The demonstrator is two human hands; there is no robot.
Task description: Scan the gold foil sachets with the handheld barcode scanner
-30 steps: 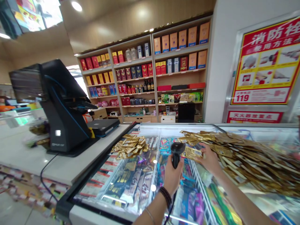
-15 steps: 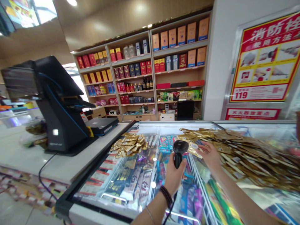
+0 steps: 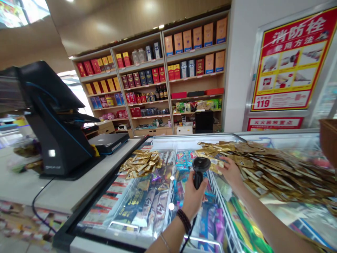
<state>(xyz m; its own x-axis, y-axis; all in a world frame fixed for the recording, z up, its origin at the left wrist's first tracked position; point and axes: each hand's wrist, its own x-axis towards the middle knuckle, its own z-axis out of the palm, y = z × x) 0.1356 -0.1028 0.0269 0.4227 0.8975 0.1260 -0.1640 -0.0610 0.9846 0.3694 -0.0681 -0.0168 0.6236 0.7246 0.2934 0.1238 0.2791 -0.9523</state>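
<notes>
My left hand (image 3: 195, 195) is wrapped round the handle of a black handheld barcode scanner (image 3: 201, 164), which stands upright over the glass top of a freezer. Just right of the scanner, my right hand (image 3: 232, 175) has its fingertips closed on the edge of a small gold packet (image 3: 215, 164). Behind and to the right of that hand spreads a large heap of flat gold packets (image 3: 273, 168). A smaller pile of gold packets (image 3: 142, 163) lies to the left on the glass. The scanner's cable runs down past my left wrist.
Beneath the glass are white wire baskets (image 3: 219, 196) with wrapped ice creams (image 3: 147, 207). At left, a black checkout terminal (image 3: 60, 133) and a flat black device (image 3: 107, 143) stand on a white counter (image 3: 79, 191). Shelves of boxes (image 3: 155, 75) line the back wall.
The view has turned slightly right, so the surroundings sit further left. My right hand has come a little closer to the scanner, its fingers on the gold packet. The left still holds the scanner.
</notes>
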